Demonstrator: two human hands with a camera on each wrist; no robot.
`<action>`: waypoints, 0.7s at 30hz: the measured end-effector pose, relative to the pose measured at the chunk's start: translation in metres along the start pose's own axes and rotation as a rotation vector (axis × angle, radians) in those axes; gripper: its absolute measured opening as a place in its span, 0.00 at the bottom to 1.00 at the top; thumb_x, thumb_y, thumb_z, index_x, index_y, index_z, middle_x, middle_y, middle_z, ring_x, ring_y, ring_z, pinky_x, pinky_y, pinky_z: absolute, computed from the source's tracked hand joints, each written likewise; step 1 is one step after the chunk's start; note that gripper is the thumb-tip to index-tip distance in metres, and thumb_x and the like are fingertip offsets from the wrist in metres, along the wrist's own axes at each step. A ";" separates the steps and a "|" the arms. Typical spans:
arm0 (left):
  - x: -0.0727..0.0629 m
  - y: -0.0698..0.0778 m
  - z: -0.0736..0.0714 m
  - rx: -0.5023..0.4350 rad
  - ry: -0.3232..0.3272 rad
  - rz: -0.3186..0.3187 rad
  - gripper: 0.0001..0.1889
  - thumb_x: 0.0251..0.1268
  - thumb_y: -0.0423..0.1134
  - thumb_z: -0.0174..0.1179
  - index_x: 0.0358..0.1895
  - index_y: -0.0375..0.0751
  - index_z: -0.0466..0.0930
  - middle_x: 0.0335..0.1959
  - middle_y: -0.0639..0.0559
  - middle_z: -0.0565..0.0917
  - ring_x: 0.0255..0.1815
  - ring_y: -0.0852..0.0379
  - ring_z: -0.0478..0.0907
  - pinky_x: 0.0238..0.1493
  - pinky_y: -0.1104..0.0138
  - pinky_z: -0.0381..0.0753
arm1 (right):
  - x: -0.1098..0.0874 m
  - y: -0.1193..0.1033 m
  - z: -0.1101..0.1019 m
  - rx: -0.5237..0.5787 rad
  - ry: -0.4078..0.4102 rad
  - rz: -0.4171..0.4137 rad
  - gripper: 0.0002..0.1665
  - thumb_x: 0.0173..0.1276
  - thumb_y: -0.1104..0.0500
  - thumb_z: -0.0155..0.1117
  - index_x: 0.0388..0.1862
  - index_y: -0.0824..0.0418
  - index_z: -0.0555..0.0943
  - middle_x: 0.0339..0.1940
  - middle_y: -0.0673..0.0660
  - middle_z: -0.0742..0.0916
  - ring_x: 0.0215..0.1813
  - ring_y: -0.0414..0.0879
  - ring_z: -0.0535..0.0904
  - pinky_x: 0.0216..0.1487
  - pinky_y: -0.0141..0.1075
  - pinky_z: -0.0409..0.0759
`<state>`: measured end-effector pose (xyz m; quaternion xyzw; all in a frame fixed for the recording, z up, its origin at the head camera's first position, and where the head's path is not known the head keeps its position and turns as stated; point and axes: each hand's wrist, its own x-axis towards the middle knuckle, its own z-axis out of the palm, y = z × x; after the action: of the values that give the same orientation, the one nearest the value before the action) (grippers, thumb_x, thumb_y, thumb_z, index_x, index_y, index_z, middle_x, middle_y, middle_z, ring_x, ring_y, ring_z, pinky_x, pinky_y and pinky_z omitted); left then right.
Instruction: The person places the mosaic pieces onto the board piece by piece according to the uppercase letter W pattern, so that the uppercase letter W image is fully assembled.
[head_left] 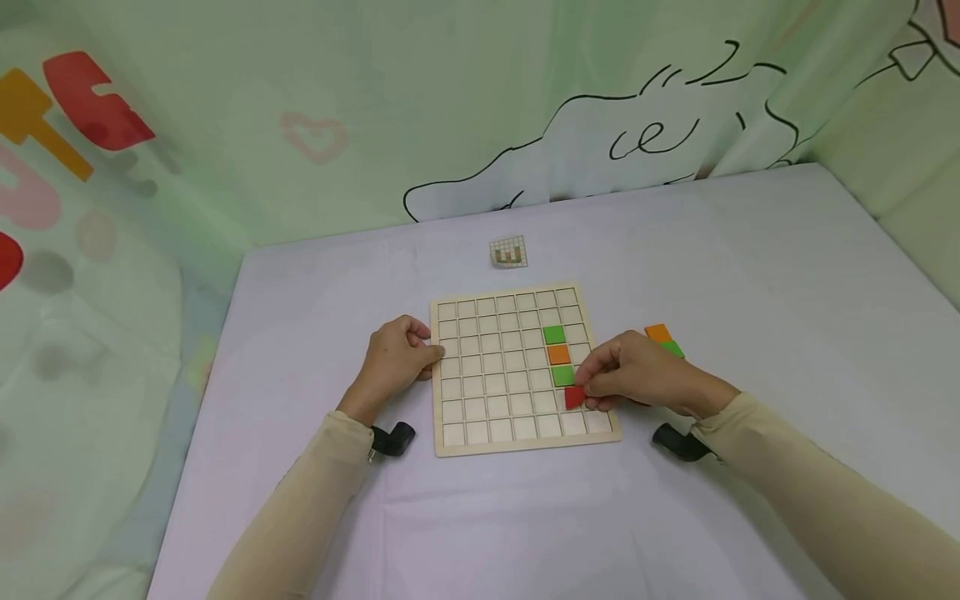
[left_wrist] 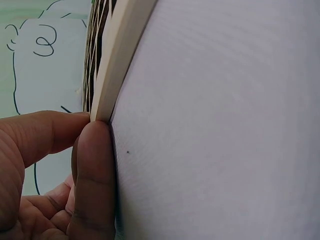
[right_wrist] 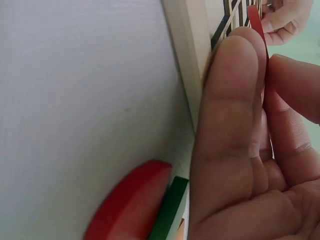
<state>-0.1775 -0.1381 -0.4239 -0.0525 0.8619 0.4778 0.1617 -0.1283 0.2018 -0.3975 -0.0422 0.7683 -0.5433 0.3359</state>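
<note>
A square wooden grid board [head_left: 489, 363] lies on the table, with green [head_left: 553, 334], orange [head_left: 558, 355] and green [head_left: 562, 377] square tiles in one column of its right half. My left hand [head_left: 397, 354] pinches the board's left edge between thumb and forefinger; the left wrist view shows the thumb over the rim [left_wrist: 107, 92]. Between thumb and fingers, my right hand [head_left: 633, 373] holds a red tile [head_left: 573, 397] over the cell just below the lower green tile. In the right wrist view the red tile [right_wrist: 257, 22] stands tilted, its lower part hidden by the fingers.
Right of the board, loose orange [head_left: 657, 333] and green [head_left: 672, 349] tiles lie partly behind the right hand. A red piece with a rounded edge [right_wrist: 132, 200] shows beside a green one [right_wrist: 170, 207]. Behind the board lies a small pattern card [head_left: 509, 252]. A curtain [head_left: 337, 108] hangs behind the table.
</note>
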 end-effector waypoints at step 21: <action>-0.002 0.001 -0.001 -0.008 0.003 0.000 0.15 0.65 0.33 0.70 0.50 0.34 0.77 0.38 0.45 0.78 0.27 0.58 0.85 0.31 0.69 0.88 | 0.003 -0.005 0.010 -0.134 0.058 -0.035 0.05 0.67 0.68 0.67 0.40 0.69 0.86 0.28 0.56 0.87 0.32 0.46 0.82 0.35 0.33 0.86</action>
<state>-0.1762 -0.1382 -0.4222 -0.0537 0.8601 0.4813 0.1602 -0.1262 0.1901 -0.3962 -0.0623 0.8114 -0.4973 0.3007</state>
